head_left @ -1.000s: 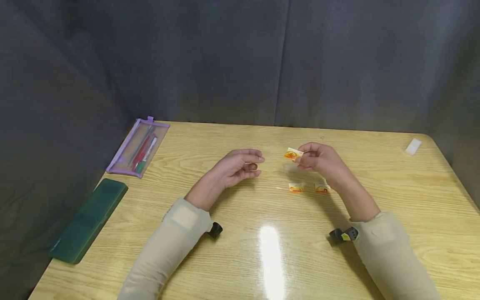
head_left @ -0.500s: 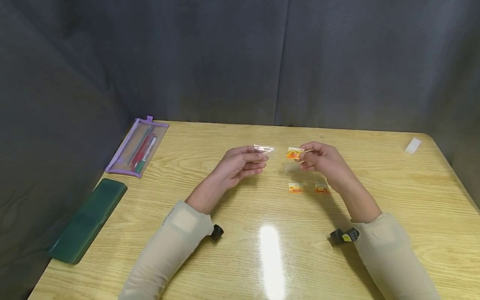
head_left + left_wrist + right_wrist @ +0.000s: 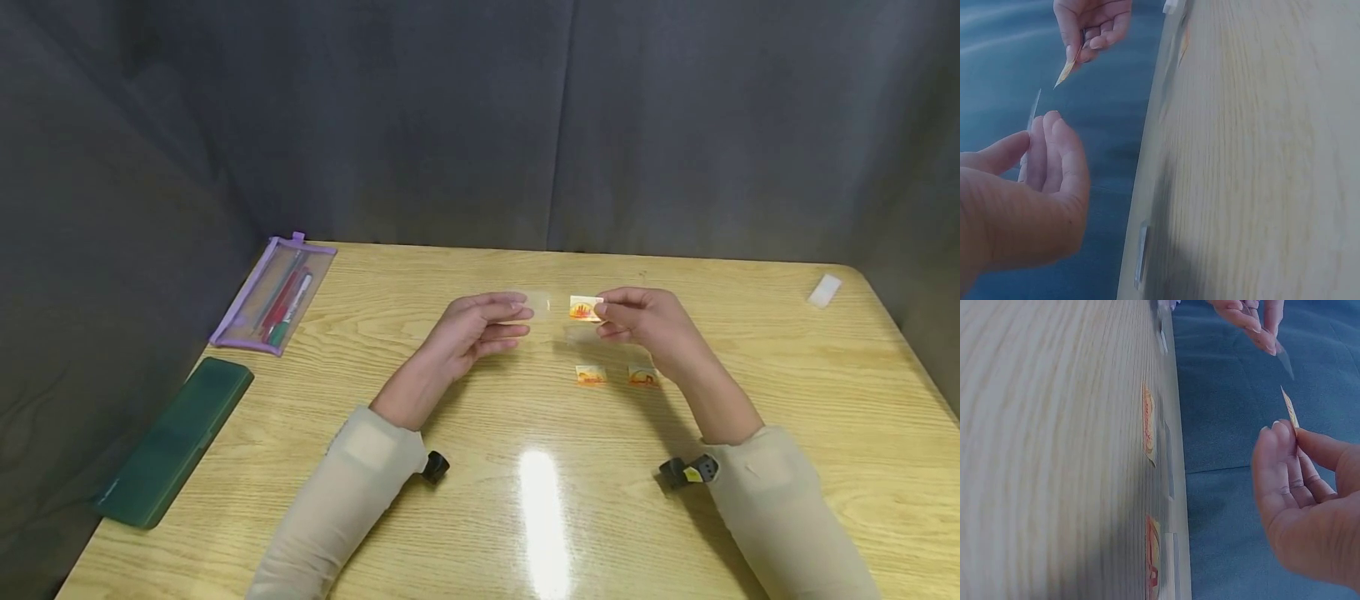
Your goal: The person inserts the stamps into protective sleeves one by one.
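In the head view my left hand (image 3: 483,329) pinches a thin, clear plastic piece (image 3: 538,304) between thumb and fingers; it shows edge-on in the left wrist view. Facing it across a small gap, my right hand (image 3: 645,321) pinches a small white card with an orange and yellow print (image 3: 585,308) by its right side. Both are held up above the table. Two similar cards, a left one (image 3: 591,375) and a right one (image 3: 642,377), lie on the wood below the right hand. Another clear piece (image 3: 581,335) lies just behind them, partly hidden by that hand's fingers.
A purple-edged mesh pouch (image 3: 279,296) with pens inside lies at the table's back left. Closer on that side is a dark green case (image 3: 176,442). A small white block (image 3: 825,291) sits near the back right corner. Dark curtains (image 3: 420,125) stand behind the table (image 3: 420,517).
The clear piece in my left hand has turned, glinting half a second ago and now lying flatter to view. The card in my right hand has tilted to face the head camera more squarely.
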A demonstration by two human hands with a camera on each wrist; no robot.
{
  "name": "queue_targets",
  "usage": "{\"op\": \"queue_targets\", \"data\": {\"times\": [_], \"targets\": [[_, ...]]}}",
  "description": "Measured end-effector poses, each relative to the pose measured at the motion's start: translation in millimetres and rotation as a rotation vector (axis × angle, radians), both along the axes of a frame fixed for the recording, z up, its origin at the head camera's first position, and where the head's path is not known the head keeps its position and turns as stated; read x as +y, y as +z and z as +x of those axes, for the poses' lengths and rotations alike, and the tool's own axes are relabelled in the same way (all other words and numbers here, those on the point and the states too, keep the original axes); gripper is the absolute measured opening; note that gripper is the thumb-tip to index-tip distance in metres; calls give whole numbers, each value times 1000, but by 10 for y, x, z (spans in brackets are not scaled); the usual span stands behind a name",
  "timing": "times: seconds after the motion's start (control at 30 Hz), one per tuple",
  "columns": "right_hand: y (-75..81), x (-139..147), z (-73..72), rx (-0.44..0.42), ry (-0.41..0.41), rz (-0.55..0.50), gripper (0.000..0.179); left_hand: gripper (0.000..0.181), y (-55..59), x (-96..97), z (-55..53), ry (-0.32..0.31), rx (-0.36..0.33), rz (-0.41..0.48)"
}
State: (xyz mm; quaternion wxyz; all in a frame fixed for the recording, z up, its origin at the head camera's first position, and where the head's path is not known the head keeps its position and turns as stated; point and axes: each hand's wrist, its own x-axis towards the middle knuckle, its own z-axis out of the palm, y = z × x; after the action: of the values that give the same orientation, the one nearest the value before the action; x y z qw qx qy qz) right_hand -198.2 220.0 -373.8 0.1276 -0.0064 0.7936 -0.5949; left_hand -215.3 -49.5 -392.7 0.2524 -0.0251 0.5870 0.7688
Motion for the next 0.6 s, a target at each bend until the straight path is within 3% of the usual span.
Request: {"op": "queue_targets", "data": {"times": [0.6], "targets": [[-44,-61,-19,-85,12,-153,36,33,-35,28,33,9,18,-16]]}}
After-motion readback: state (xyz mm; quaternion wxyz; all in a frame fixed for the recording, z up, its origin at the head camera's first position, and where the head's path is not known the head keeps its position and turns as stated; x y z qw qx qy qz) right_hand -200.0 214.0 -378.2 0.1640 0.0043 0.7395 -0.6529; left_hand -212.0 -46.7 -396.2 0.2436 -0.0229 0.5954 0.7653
